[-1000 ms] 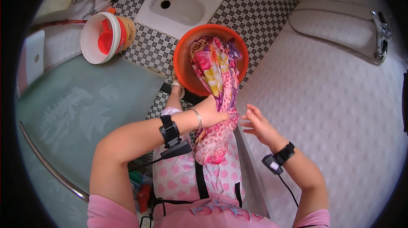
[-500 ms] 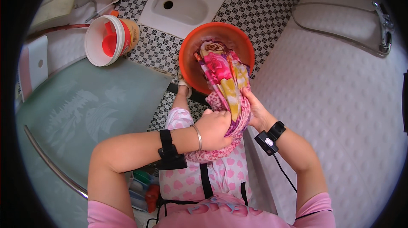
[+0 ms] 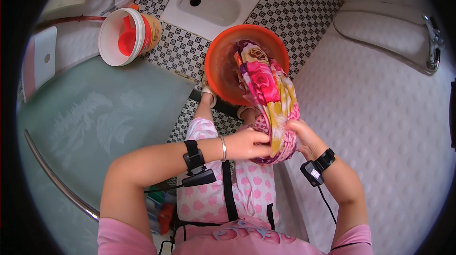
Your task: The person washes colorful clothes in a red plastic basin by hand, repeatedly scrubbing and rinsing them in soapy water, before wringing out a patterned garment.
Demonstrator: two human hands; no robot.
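A wet-looking floral cloth (image 3: 264, 83), pink, yellow and purple, stretches from my hands down into an orange basin (image 3: 213, 72). My left hand (image 3: 249, 144) grips its near end from the left, fingers curled into the folds. On the other side my right hand (image 3: 305, 136) holds the same bunched part, with the thumb on top and the other fingers hidden behind the fabric. The cloth's far end lies inside the basin, where some water seems to show. What kind of garment or cloth it is, I cannot tell.
Beyond the basin is a white squat toilet (image 3: 209, 0) set in black-and-white tiles. A white bucket (image 3: 110, 41) with a red scoop (image 3: 127, 38) stands at the left, by a frosted glass panel (image 3: 109, 107). A tap with a hose (image 3: 433, 43) is on the right wall.
Both hands have shifted a little to the right, still on the cloth. My left hand's fingers have opened out from a fist and the cloth's near end is gathered up higher.
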